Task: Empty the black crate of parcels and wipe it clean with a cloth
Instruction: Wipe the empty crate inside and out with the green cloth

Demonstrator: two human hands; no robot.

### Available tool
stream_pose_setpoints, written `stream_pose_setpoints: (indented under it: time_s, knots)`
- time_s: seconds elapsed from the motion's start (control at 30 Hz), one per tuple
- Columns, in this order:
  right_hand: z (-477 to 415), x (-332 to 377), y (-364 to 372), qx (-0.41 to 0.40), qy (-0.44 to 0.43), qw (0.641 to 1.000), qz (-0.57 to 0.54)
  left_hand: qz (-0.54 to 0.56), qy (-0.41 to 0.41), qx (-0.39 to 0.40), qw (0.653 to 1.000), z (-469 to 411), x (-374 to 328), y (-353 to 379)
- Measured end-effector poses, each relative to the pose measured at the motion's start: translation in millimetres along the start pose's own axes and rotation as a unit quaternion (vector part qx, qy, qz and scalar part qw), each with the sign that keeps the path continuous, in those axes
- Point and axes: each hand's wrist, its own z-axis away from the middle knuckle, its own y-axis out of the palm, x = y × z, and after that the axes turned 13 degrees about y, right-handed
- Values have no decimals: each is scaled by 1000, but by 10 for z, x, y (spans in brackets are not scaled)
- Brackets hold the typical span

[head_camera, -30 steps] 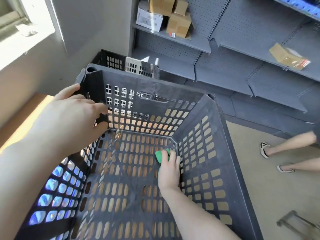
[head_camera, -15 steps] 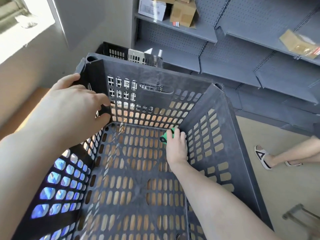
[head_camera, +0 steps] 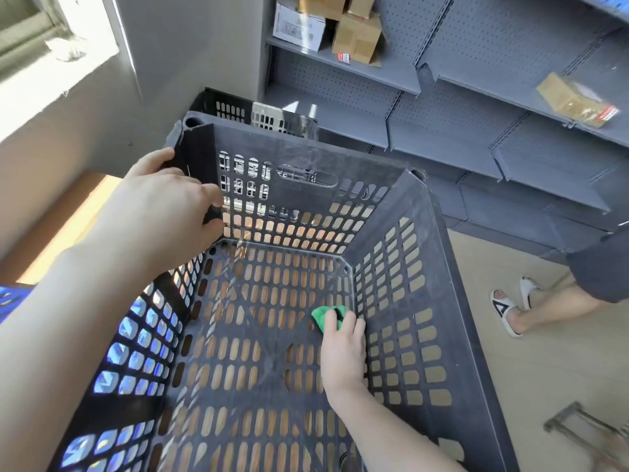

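The black slotted crate fills the middle of the view, and no parcels lie inside it. My left hand grips the crate's far left corner, thumb outside the rim and fingers curled over the inner wall. Down on the crate's floor, close to the right wall, my right hand holds a small green cloth against the bottom. Most of the cloth is hidden under my fingers.
A second black crate stands behind this one. Grey perforated shelves carry cardboard parcels and a taped brown parcel. Another person's legs in white sandals stand on the floor to the right. A metal frame lies bottom right.
My right hand pushed the green cloth up to the crate's far right corner, then drew it back toward me along the right wall. My left hand has kept its grip on the corner.
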Motion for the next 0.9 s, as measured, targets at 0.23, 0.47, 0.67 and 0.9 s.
stream_pose_setpoints:
  time_s: [0.23,0.47,0.67,0.9]
  knots:
    - [-352,215,-158,14,-2,997,-71,-10,-2,-9,1000,5,2,11]
    - [-1047,480,-94,-17,-103,994,-16,-26,2,-17,999,-3,19,71]
    - [-357,256,129,-19,-120,992,-44,-19,-4,-15,1000,-8,-5,38]
    - [558,84,85,56,-277,958,-40,-27,-1,-2,1000,-9,-12,21]
